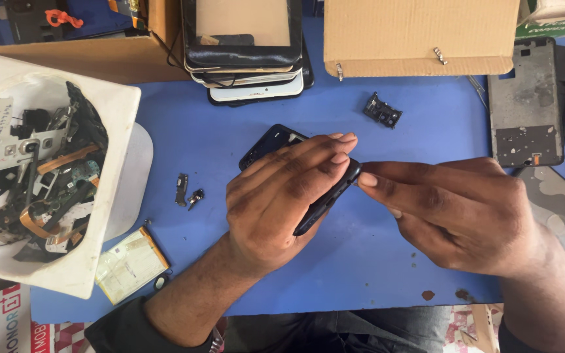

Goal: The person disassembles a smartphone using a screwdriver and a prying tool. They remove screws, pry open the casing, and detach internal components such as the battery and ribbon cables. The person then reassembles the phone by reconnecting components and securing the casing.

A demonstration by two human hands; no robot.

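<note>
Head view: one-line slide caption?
Left hand grips a black phone frame over a blue table; right hand pinches its edge.

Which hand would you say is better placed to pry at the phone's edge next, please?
Probably the right hand: its fingertips already pinch the phone at its edge, while the left hand is wrapped over it, holding it.

A black phone frame (295, 176) sits tilted above the blue surface (374, 261), its open inner side facing up and away. Its near long edge runs diagonally, its far corner with a rounded cutout pokes out at upper left, and much of its body is covered.
</note>
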